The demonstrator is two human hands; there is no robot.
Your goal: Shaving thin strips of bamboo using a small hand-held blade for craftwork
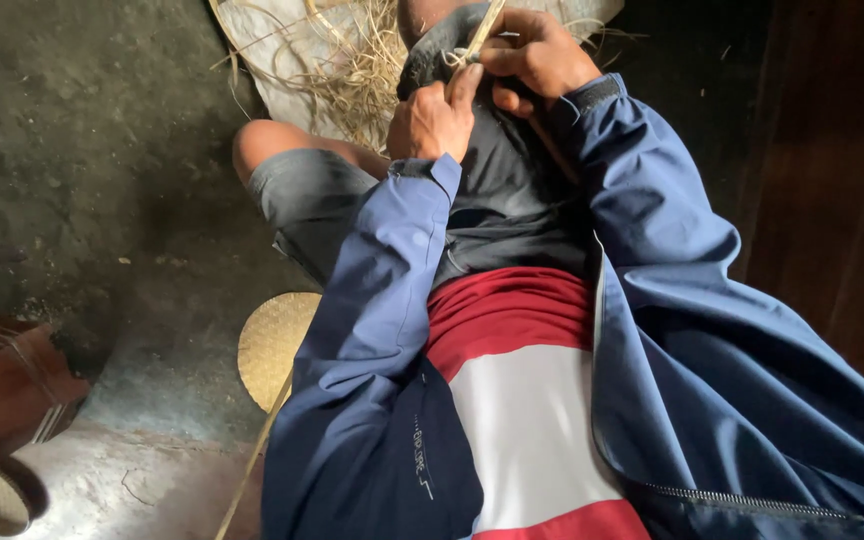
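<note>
Dim light, rough dark earthen floor (pixel 102 150), round woven mat (pixel 270 340), pale sack (pixel 282 70), dark wooden wall (pixel 832 200) at right

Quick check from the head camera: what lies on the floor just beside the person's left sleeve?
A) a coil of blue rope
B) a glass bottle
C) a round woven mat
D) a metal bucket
C: a round, pale woven mat lies flat on the floor, partly hidden by the blue left sleeve.

Dark earthen floor (pixel 102 150); pale sack (pixel 282 60), straw shavings (pixel 362 70), woven disc (pixel 270 345).
</note>
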